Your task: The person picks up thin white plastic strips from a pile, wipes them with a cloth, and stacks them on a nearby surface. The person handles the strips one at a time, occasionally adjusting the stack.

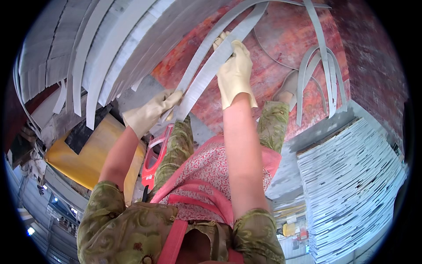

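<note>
Both my hands wear cream rubber gloves. My right hand is closed around a long, flat, pale grey flexible strip, with its fingertips showing past the strip's far edge. Nearer to me on the left, my left hand pinches a second, narrower grey strip close to its lower end. The wide strip's free end lies beside those fingers; whether they touch it too I cannot tell. Both strips run up and away over a red-stained board.
A large stack of grey strips fills the far left. Looped strips hang at the right of the board, near my shoe. A tall stack of pale sheets stands at right. A red plastic stool and yellow panel are at lower left.
</note>
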The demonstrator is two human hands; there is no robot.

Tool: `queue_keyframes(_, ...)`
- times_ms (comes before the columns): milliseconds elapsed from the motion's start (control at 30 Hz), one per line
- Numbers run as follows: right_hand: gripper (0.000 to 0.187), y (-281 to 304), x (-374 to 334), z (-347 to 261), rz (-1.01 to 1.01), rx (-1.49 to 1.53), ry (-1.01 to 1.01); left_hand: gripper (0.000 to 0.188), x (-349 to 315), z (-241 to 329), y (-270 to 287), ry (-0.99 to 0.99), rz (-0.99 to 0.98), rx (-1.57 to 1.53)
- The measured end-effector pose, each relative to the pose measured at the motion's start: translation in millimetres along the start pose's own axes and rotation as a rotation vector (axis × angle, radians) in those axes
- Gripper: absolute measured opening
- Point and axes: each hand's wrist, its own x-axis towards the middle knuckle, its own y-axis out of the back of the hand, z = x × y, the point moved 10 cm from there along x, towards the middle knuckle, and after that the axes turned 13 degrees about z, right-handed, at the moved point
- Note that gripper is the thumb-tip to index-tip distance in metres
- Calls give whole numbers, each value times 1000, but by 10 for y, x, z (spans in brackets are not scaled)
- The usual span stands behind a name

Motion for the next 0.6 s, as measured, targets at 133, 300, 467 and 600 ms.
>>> queue_keyframes(133,21,96,191,196,13,-37,22,53,-5,53,-124,-95,-33,-142)
queue_keyframes(300,17,136,343,264,-160,-198,34,48,-4,-35,-139,31,-35,-247)
queue_keyframes(467,35,222,589,-127,-148,-730,383,49,-7,-15,-318,12,-143,-429)
queue_keyframes(600,71,500,1157,-797,-11,-1882,1162,59,55,-186,-177,28,-28,-370)
